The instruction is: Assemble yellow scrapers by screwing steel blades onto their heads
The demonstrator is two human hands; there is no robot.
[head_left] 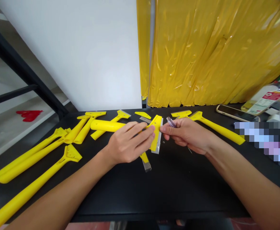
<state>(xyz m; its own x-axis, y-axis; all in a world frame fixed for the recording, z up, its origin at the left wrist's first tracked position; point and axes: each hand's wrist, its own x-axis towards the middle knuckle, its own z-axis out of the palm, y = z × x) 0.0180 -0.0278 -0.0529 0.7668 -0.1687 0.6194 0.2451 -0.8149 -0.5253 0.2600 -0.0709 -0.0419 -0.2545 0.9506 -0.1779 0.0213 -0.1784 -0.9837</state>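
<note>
My left hand (130, 140) is closed round a yellow scraper (107, 126) near its head, the handle pointing left and the metal blade facing right. My right hand (186, 132) is closed on a small screwdriver (170, 122) with a clear purplish handle; its thin shaft shows below the fingers. Its thumb and fingertip touch the blade edge of the scraper head. Beneath the left hand lies another yellow piece with a blade (147, 166). A loose yellow head plate (142, 114) and a bare blade (145, 120) lie just behind.
Several yellow scrapers (34, 156) lie on the left of the black table (168, 195). Another scraper (221, 130) rests at the right, near a phone (237, 113) and a labelled bottle (264, 97). A white panel (94, 54) and yellow sheeting (202, 54) stand behind.
</note>
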